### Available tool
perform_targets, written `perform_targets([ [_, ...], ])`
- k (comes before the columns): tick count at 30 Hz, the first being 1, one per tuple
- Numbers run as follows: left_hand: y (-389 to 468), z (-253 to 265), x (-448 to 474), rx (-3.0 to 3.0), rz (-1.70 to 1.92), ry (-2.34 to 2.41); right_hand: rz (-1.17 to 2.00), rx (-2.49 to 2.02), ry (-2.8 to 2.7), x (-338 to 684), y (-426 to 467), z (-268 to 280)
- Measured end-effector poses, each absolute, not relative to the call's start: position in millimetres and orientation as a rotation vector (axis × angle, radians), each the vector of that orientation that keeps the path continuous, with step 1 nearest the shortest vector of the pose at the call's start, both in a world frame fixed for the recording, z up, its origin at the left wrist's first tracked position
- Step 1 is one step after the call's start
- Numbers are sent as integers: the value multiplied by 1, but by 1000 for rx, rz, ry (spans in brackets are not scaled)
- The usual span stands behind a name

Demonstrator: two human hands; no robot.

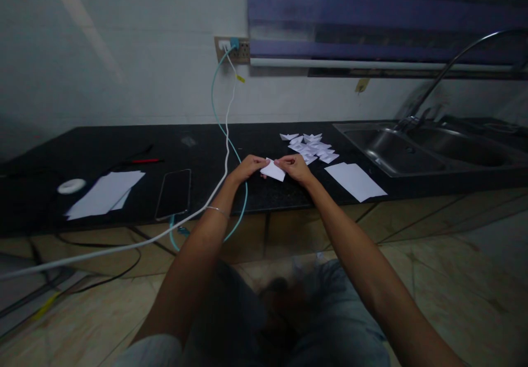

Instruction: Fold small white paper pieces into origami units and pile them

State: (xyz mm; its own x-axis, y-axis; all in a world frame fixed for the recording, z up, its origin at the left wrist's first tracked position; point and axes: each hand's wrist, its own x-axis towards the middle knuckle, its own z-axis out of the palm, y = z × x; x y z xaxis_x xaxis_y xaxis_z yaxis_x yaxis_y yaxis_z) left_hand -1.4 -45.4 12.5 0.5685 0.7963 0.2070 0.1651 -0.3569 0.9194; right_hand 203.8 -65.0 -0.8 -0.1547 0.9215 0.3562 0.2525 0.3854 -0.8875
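Observation:
Between my two hands is a small folded piece of white paper [274, 171], held just above the front part of the dark countertop [214, 141]. My left hand [249, 168] pinches its left upper edge, thumb on top. On the other side my right hand [294, 168] grips the upper right edge, fingers closed. Beyond my right hand lies a cluster of several folded paper boats [312, 147]. To the right of them rest flat white paper sheets [355, 181], partly overlapping.
More white sheets [105, 193], a phone [174, 193], a white round object [71, 186] and a red pen-like object [145, 160] lie at left. A white cable [227, 152] and a teal cable [246, 196] hang from the wall outlet [233, 50] across the counter. A steel sink [396, 149] is at right.

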Motion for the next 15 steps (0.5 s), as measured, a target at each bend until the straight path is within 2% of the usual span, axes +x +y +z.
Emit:
perform_targets([
  [15, -49, 13, 4, 1901, 833, 900, 884, -1071, -1517, 203, -59, -4],
])
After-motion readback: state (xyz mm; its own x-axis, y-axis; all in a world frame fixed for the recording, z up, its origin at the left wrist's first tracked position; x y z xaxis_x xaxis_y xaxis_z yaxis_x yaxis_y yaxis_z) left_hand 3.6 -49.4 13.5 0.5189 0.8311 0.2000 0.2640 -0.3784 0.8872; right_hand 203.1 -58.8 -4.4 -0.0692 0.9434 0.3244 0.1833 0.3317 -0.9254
